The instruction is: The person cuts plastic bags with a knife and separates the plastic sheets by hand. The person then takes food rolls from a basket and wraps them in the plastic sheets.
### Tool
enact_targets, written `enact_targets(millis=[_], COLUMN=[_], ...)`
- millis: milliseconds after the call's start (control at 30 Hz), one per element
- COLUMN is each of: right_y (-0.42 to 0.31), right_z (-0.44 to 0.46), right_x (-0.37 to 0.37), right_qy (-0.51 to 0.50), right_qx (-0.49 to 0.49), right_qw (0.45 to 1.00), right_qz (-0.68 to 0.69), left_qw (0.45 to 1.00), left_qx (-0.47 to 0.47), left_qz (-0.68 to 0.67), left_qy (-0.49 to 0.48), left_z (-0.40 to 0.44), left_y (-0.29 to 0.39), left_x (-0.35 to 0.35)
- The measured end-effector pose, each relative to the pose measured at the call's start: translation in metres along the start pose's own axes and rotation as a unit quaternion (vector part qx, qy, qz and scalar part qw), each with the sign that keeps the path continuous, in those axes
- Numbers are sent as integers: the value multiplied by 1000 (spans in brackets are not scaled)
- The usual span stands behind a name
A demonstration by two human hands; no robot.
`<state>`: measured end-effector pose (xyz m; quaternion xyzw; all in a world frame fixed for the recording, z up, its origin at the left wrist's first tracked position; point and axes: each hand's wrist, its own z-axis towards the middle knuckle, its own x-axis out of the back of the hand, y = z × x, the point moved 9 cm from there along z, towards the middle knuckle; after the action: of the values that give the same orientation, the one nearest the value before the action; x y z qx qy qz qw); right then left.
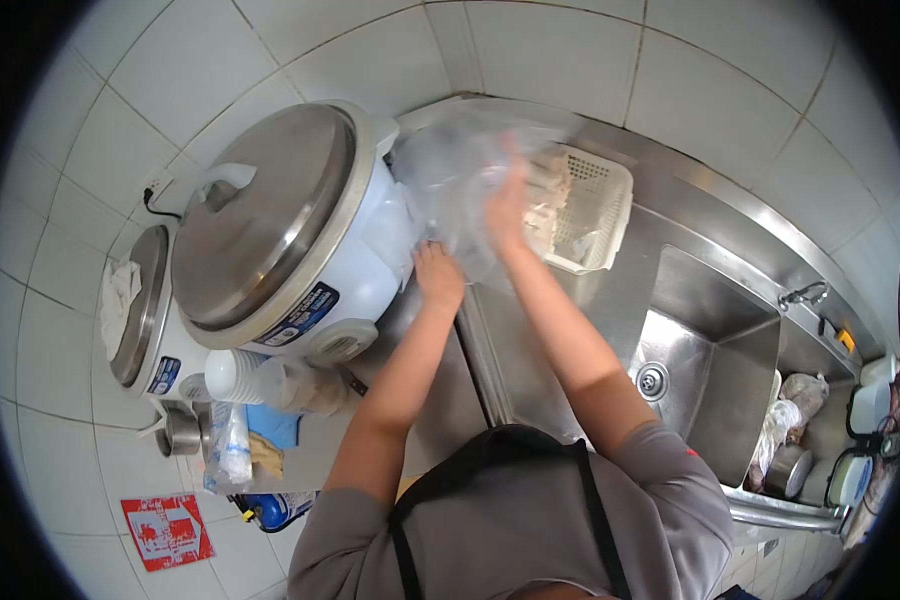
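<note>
A large clear plastic bag (445, 165) is spread out at the back of the steel counter, between the big rice cooker and a cream plastic basket (618, 215). My left hand (440, 274) is at the bag's lower edge, its fingers closed on the film. Against the bag's right side is my right hand (507, 208), pointing upward and smeared by motion, so its grip is unclear. The basket stands just right of that hand and holds pale packed items (545, 205), partly covered by the hand and the film.
A big rice cooker (270, 215) with a steel lid stands left, with another lidded cooker (142, 310) beyond it. Stacked white cups (232, 375) and a plastic container (305, 385) sit in front. To the right is a steel sink (705, 350) with a tap (803, 294).
</note>
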<state>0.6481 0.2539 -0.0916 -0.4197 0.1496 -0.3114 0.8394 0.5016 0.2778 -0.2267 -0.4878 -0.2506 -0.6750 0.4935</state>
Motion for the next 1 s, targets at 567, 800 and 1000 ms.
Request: enact_targets(millis=[567,800,1000], right_y=[84,47,69], right_z=[-142,-122,-171], right_x=[-66,58,94], right_qy=[-452,-246,-569], right_qx=[-27,-146,-196], right_qw=[887,957,788], right_qz=[-90,-49,-128], left_qw=[853,766,436], left_qx=[171,324,413], left_qz=[-466,-526,-800], left_qy=[-159,-180,10], left_z=[49,56,76], left_y=[-17,-31,-45], left_x=[-1,-98,-112])
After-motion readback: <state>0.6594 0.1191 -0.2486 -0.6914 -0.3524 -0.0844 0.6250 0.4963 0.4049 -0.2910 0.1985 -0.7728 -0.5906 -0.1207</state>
